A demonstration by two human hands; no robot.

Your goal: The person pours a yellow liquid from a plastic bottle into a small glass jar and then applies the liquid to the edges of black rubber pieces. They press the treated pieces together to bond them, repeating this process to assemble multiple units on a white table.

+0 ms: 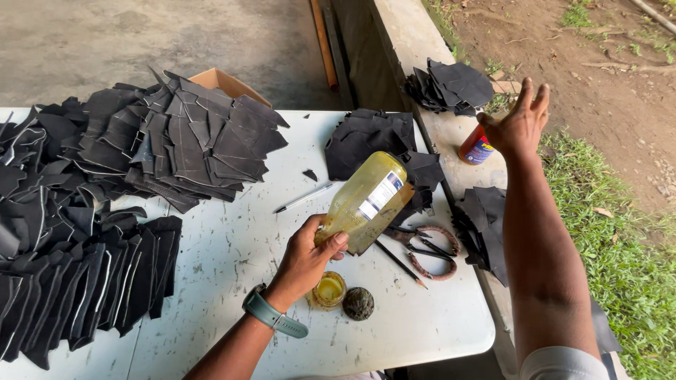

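Your left hand (pixel 304 255) fingers wrap the tilted yellow bottle (pixel 367 202), neck down over the small jar (pixel 328 289) near the table (pixel 429 320) front edge. Your right hand (pixel 520 124) fingers together, raised over the ledge by the red bottle (pixel 476 148). Bare tabletop left of the jar.

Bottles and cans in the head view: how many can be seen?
2. A yellowish plastic bottle is held tilted in the left hand over the white table. A red can stands on the concrete ledge, partly hidden behind the right hand. Others may be hidden.
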